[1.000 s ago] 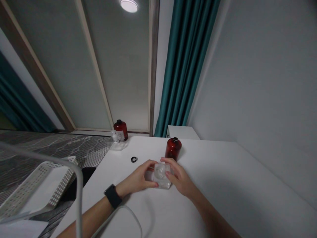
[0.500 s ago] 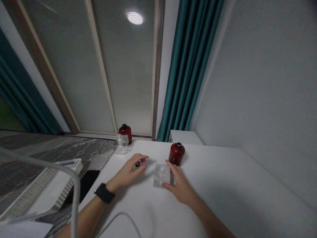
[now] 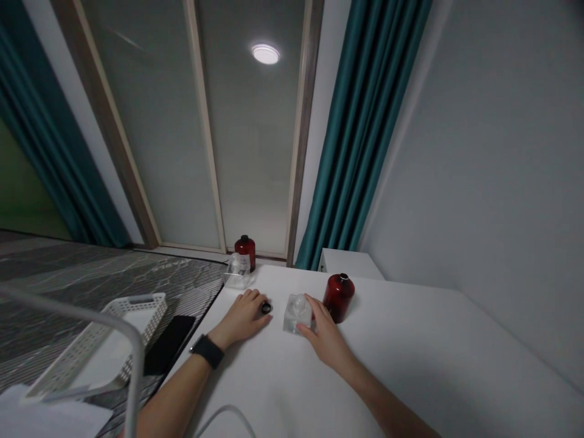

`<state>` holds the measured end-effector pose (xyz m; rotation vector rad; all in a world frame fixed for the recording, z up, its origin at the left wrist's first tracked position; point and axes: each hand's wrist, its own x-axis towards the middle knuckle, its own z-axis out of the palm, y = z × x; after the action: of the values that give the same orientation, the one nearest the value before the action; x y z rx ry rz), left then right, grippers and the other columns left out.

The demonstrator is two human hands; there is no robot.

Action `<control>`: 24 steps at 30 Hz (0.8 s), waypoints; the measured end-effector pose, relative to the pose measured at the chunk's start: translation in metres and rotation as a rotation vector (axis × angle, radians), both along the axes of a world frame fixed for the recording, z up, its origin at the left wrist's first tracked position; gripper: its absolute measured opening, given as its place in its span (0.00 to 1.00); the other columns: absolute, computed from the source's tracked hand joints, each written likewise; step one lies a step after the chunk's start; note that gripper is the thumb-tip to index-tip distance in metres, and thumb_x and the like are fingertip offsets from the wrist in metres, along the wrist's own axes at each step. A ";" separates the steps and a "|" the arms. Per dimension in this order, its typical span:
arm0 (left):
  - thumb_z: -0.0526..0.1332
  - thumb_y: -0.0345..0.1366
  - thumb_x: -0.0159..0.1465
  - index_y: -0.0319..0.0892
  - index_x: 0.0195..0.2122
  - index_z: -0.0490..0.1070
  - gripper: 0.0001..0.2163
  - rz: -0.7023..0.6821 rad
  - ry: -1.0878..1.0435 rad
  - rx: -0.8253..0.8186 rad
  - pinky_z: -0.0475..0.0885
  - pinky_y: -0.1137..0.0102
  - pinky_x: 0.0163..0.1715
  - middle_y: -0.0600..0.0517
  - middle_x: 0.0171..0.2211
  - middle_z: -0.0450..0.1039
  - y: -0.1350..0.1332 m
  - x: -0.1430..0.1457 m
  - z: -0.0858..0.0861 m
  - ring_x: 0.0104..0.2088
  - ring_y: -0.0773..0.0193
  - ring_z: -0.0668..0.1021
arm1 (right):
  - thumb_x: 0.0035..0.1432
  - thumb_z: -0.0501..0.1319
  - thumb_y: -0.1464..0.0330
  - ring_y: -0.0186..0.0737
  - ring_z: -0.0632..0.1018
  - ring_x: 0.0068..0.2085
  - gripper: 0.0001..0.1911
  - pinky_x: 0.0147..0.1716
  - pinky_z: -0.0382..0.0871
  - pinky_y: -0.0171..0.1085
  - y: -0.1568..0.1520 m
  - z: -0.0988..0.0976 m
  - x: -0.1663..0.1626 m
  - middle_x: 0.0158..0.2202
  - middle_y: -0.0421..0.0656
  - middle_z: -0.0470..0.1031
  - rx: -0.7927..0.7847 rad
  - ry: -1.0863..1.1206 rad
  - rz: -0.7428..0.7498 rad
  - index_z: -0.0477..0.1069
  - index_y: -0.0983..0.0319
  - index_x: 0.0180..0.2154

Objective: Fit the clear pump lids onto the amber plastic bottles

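My right hand (image 3: pixel 326 334) grips a clear square block (image 3: pixel 294 319) with a rounded clear knob on top; the thumb is at its near side and the fingers at its far right edge. Just right of those fingers, an upright dark red bottle (image 3: pixel 339 298) shows an uncapped neck. Over on the left, my left hand (image 3: pixel 244 316) rests low over the table with its thumb and fingers apart. A small black cap (image 3: pixel 266 308) lies in the gap between them, and I see no firm grip on it.
A second red bottle (image 3: pixel 245 249), with a black cap, stands at the table's far left corner behind a clear piece (image 3: pixel 237 277). Left of the white table (image 3: pixel 410 353) are a white perforated basket (image 3: pixel 152 304), a black flat object (image 3: pixel 171 344) and a grey cable (image 3: pixel 137 377).
My left hand has drawn back and lowered beside the black cap. My right hand has closed on the clear block and shifted it slightly left and away. The view has tilted a little.
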<state>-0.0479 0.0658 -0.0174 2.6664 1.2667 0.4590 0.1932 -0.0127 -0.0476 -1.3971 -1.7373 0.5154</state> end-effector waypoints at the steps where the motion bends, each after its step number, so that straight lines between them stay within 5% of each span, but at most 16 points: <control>1: 0.61 0.40 0.63 0.41 0.46 0.72 0.12 0.003 0.005 0.001 0.67 0.58 0.47 0.44 0.45 0.72 0.000 0.000 0.000 0.48 0.48 0.72 | 0.58 0.61 0.69 0.50 0.65 0.64 0.33 0.66 0.55 0.53 0.006 -0.002 -0.002 0.63 0.52 0.64 0.016 -0.003 -0.007 0.57 0.59 0.64; 14: 0.58 0.36 0.64 0.41 0.43 0.72 0.09 0.002 0.042 0.010 0.67 0.58 0.46 0.44 0.43 0.71 -0.001 0.001 0.002 0.47 0.49 0.72 | 0.58 0.61 0.68 0.51 0.65 0.65 0.33 0.64 0.58 0.52 0.073 -0.014 -0.012 0.64 0.53 0.64 0.053 0.026 -0.010 0.59 0.61 0.64; 24: 0.59 0.36 0.63 0.41 0.42 0.72 0.08 0.005 0.024 0.007 0.67 0.57 0.46 0.44 0.43 0.72 -0.002 0.001 0.002 0.47 0.48 0.72 | 0.59 0.60 0.66 0.50 0.64 0.65 0.33 0.65 0.56 0.52 0.082 -0.010 -0.011 0.64 0.51 0.62 0.037 0.046 0.016 0.57 0.60 0.65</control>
<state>-0.0471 0.0638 -0.0156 2.6830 1.2803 0.4342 0.1821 0.0690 -0.0573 -1.3369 -1.7134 0.5180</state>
